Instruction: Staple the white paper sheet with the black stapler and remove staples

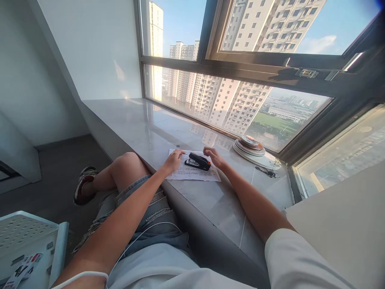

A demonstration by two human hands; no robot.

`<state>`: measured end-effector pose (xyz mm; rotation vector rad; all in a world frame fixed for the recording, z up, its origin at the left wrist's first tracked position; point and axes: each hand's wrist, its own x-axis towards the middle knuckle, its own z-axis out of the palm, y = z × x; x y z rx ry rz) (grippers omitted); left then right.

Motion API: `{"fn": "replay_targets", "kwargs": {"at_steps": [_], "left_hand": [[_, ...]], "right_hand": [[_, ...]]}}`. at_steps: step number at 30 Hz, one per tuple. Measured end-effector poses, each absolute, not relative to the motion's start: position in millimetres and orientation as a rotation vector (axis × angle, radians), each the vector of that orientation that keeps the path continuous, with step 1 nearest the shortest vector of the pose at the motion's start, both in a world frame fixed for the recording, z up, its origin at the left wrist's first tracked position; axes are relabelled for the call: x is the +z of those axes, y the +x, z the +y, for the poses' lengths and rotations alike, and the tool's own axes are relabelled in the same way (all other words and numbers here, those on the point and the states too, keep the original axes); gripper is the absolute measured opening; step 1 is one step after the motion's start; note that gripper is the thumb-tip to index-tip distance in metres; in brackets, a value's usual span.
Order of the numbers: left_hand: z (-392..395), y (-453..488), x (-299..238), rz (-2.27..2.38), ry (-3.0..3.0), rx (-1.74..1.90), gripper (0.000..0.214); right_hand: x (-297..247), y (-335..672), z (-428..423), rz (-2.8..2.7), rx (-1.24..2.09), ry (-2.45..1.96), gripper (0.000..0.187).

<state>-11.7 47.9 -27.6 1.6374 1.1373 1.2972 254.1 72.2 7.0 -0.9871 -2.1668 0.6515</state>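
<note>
A black stapler [197, 161] with an orange-red patch at its right end lies on a sheet of paper [192, 176] covered in print or writing. The paper rests on the grey tiled window ledge. On the stapler's left, my left hand [173, 161] is over the paper, its fingers drawn together; whether anything is between them is hidden. My right hand [213, 155] is just right of the stapler at the paper's upper right, with curled fingers. What it holds, if anything, I cannot make out. The stapler lies between both hands.
Stacked round plates or lids [249, 148] stand on the ledge [126, 120] by the window. Beside them lies a small dark item, perhaps keys [267, 172]. A white perforated cart [27, 228] is at lower left. A white cable [144, 233] crosses my lap.
</note>
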Motion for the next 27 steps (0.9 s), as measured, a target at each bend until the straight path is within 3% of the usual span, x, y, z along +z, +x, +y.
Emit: {"fn": "replay_targets", "kwargs": {"at_steps": [7,11,16,27], "left_hand": [[44.5,-11.6,-23.4,1.169,1.592,1.302,0.018],[42.9,-10.8,-22.5,1.161,1.785,1.212,0.021],[41.9,-7.9,-23.0,1.126,2.087,1.054,0.031],[45.0,-0.4,-19.3,1.009,2.112,1.061,0.029]], "right_hand": [[7.3,240.3,71.5,-2.311,0.522,-1.099,0.051],[11.0,252.0,74.7,-2.270,0.609,-1.101,0.056],[24.3,260.6,68.6,-2.414,0.877,-0.820,0.052],[24.4,249.7,68.9,-2.442,0.795,-0.699,0.041]]}}
